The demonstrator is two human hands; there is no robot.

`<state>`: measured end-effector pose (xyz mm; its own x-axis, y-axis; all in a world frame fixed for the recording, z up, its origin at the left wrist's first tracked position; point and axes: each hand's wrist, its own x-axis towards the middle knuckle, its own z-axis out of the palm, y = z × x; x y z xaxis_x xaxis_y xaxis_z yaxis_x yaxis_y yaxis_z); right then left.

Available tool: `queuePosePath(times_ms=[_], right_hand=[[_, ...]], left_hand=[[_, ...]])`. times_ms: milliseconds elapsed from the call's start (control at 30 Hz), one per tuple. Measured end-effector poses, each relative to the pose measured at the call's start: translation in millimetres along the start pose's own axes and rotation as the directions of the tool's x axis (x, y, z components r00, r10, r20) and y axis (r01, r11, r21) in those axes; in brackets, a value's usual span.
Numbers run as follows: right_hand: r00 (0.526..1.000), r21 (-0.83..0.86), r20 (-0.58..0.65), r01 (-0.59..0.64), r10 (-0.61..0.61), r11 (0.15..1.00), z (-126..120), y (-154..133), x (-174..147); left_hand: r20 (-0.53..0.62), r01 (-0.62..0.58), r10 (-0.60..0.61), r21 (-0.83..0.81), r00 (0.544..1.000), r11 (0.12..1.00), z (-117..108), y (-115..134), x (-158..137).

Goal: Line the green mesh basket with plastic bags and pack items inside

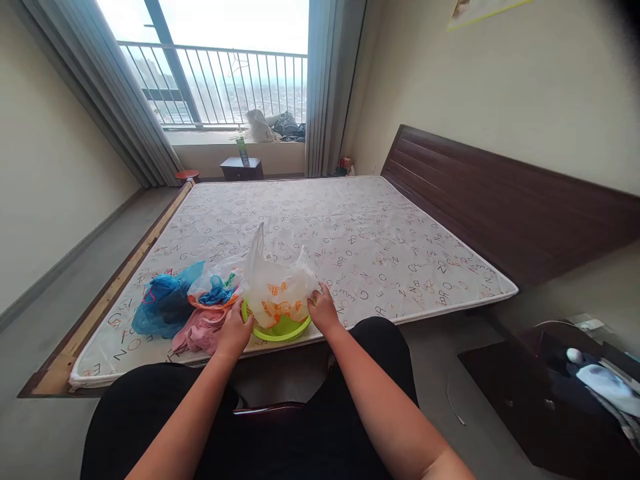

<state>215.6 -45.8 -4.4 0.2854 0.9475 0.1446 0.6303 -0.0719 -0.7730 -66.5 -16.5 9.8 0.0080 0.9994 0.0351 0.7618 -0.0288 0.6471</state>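
Observation:
A bright green plastic basket [283,331] rests at the mattress's near edge, in front of my knees. A translucent white plastic bag [280,283] with orange print stands up out of it, its handles pointing upward. My left hand [236,331] is closed on the basket's left rim. At the right rim my right hand [324,310] is closed too, its fingertips against the bag's side. Left of the basket lie a blue plastic bag [167,303], a clear bag [217,283] with orange edging and blue plastic in it, and a pink cloth [203,330].
The letter-printed mattress [350,227] stretches toward the window, with a dark wooden headboard [475,193] at right. A small nightstand [242,169] stands beyond it. A dark cabinet [520,393] with a cloth and cables is at the lower right. A cable [453,400] lies on the floor.

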Motion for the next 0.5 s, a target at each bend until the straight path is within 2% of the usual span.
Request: queuePosePath(times_ms=[67,133,267,333,400,500], right_hand=[[1.000,0.049,-0.014,-0.022,0.023,0.999,1.0,-2.0,1.0],[0.997,0.117,-0.056,-0.054,0.061,0.992,-0.2,-4.6,0.7],[0.974,0.245,-0.161,-0.118,0.161,0.962,-9.2,-9.2,3.7],[0.960,0.277,-0.189,-0.147,0.204,0.949,-15.9,-10.1,10.0],[0.959,0.295,-0.179,-0.159,0.218,0.942,-22.9,-10.2,18.5],[0.971,0.287,-0.121,-0.166,0.207,0.944,-32.4,-10.1,28.4]], left_hand=[[-0.040,-0.099,0.099,0.011,0.994,0.995,1.4,2.3,3.0],[-0.047,-0.145,0.143,-0.044,0.989,0.988,2.1,7.7,9.0],[-0.016,-0.093,0.092,-0.241,0.996,0.966,0.5,24.1,27.5],[-0.025,-0.061,0.057,-0.281,0.998,0.958,-1.4,33.8,37.3],[-0.055,-0.064,0.051,-0.268,0.997,0.961,-3.2,43.8,44.2],[-0.093,-0.185,0.170,-0.179,0.981,0.966,-4.2,56.8,45.9]])
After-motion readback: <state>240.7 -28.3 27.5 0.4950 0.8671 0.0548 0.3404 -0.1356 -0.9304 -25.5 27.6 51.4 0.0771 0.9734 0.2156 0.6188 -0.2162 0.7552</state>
